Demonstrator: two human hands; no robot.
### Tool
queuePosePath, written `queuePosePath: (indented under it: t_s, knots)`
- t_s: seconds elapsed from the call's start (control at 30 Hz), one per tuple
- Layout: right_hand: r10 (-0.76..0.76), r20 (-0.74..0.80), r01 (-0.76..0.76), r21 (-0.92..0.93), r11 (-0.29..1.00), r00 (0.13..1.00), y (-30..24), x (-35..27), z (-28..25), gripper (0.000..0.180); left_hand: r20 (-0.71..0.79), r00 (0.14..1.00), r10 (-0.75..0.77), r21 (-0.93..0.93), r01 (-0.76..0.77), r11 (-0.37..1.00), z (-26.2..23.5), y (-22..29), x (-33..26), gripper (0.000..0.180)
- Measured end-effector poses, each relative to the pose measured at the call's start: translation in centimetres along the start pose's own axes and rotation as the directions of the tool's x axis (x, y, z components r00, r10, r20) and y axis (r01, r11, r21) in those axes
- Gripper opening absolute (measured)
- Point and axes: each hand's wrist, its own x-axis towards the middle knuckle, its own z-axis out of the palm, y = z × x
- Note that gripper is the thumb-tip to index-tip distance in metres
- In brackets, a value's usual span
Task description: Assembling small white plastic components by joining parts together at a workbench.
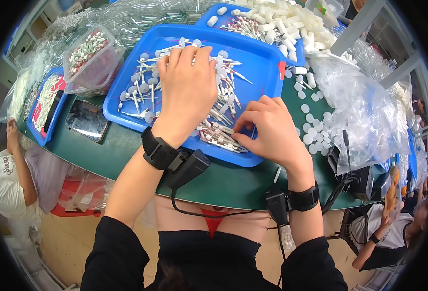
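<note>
My left hand [187, 87] is over the middle of a blue tray [267, 63], its fingers curled downward. The fingertips hide whatever they close on. Around it lie thin white sticks [226, 104] with pink or red parts, several topped by translucent round discs [144, 88]. Lower right in the tray, my right hand [269, 128] bends its thumb and forefinger at the edge of a bundle of thin white sticks [218, 133]. Its fingertips pinch at the stick ends; how many they hold cannot be made out.
Loose white discs [314, 131] and a clear plastic bag [359, 106] lie right of the tray. Behind is a second blue tray [214, 12] with white foam cylinders [281, 24]. A phone [88, 120] and a clear tub [90, 58] stand left. Co-workers sit on both sides.
</note>
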Motion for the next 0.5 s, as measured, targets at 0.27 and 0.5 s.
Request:
queuePosePath:
  t_s: [0.27, 0.5]
  knots:
    - [-0.008, -0.067, 0.013, 0.07, 0.997, 0.998, 0.6, -0.04, 0.15, 0.009, -0.038, 0.992, -0.118, -0.177, 0.11, 0.978, -0.5, -0.09, 0.8, 0.011]
    - [-0.005, -0.044, 0.006, 0.019, 1.0, 0.999, 0.72, -0.06, 0.09, 0.009, -0.034, 0.994, -0.105, -0.232, 0.094, 0.968, -0.29, -0.03, 0.69, 0.009]
